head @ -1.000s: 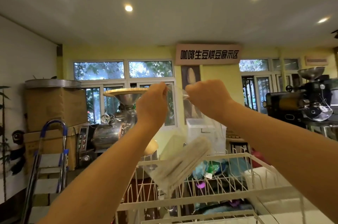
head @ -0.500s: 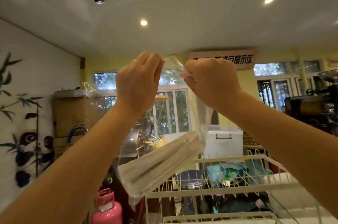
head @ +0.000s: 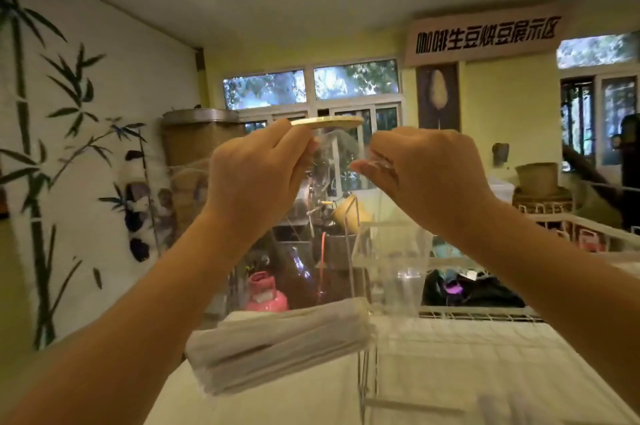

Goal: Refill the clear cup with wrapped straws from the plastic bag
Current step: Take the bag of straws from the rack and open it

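Both hands are raised at eye height, pinching the top edge of a clear plastic bag (head: 332,161) from either side. My left hand (head: 256,175) grips the bag's left corner and my right hand (head: 422,175) grips the right corner. The bag hangs down between my forearms. A bundle of white wrapped straws (head: 280,345) lies at its bottom, tilted with the right end higher. A clear container (head: 391,261) that may be the cup stands behind the bag on the counter; its shape is blurred.
A white wire rack (head: 485,313) stands on the pale counter (head: 450,372) below my right arm. A pink gas cylinder (head: 265,293) sits on the floor beyond. A roaster machine and wrapped brown drum (head: 197,144) stand by the windows.
The view has swung left and down. My hands came lower and slightly apart while keeping hold of the bag. The straw bundle now hangs nearer the counter.
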